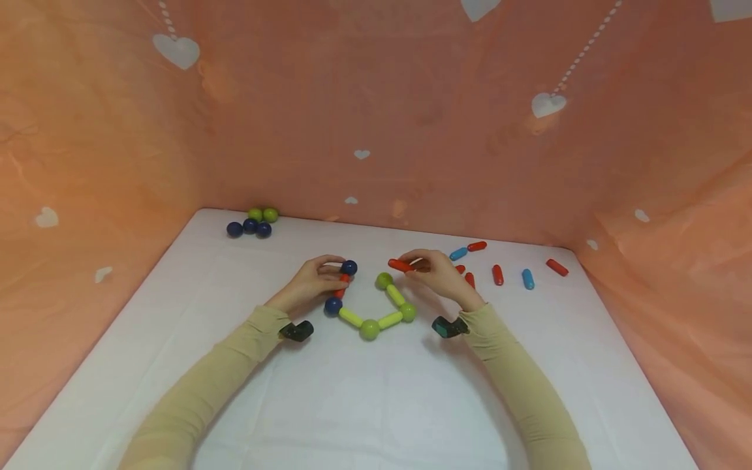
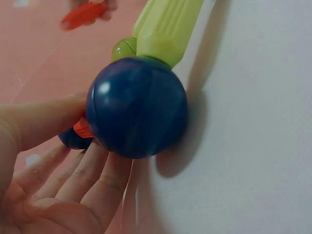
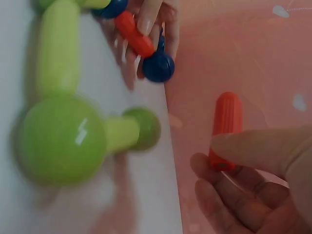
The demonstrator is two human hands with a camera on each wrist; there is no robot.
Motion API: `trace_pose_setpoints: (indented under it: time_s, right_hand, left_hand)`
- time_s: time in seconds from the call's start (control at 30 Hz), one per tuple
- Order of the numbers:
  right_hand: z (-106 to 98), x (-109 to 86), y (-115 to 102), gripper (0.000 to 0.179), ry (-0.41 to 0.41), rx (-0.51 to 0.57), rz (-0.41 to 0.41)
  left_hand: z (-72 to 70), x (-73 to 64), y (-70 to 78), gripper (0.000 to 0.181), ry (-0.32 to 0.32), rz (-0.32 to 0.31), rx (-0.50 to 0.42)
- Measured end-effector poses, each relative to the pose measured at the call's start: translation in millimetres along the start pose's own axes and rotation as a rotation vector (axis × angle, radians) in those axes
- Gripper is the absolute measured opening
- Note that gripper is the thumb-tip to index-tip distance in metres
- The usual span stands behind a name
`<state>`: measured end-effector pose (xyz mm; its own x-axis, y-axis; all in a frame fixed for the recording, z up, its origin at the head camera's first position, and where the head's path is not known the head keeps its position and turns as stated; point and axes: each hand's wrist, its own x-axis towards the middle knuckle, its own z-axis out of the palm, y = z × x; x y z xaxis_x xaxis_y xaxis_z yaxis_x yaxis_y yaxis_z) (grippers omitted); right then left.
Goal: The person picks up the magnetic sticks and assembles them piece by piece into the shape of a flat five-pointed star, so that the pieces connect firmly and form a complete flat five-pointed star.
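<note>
My left hand [image 1: 308,282] grips a red rod [image 1: 341,287] that joins two dark blue balls. One blue ball [image 1: 349,267] is at its far end, and the other blue ball [image 2: 139,107] fills the middle of the left wrist view. From that nearer ball runs an open chain of yellow-green rods [image 1: 351,318] and green balls [image 1: 369,329], curving round to an end green ball [image 1: 384,281]. Between thumb and fingers, my right hand [image 1: 437,273] pinches a loose red rod [image 3: 226,117], held just beyond that end ball in the head view.
Loose red rods [image 1: 498,275] and blue rods [image 1: 528,279] lie on the white table [image 1: 352,405] at the right. Spare blue balls [image 1: 235,229] and green balls [image 1: 270,215] sit together at the back left. An orange cloth [image 1: 364,98] with white hearts surrounds the back and sides.
</note>
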<state>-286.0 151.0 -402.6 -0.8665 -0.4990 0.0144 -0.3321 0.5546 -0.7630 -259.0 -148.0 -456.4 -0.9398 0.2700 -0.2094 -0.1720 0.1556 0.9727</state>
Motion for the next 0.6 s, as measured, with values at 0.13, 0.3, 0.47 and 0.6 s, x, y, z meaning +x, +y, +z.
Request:
trace_pose_setpoints:
  time_s: [0.13,0.3,0.47,0.6]
  right_hand:
    - [13,24.7,-9,0.032,-0.037,0.091,-0.001]
    - [36,48.1,-12,0.031,-0.085,0.122,0.019]
    - [48,54.9,-8,0.032,-0.132,0.122,0.011]
    - [47,52.1,-7,0.030,-0.144,0.078,-0.012]
  left_hand:
    - [-1.0,-0.1,1.1,0.066,0.019,0.003,0.001]
    - [-2.7,-2.2,2.2,0.064,0.034,0.037,0.017]
    - [-3.3,0.9,-0.6,0.061,0.044,0.040,0.019]
    - [-4.5,3.4,-1.5,0.058,0.038,0.059,0.026]
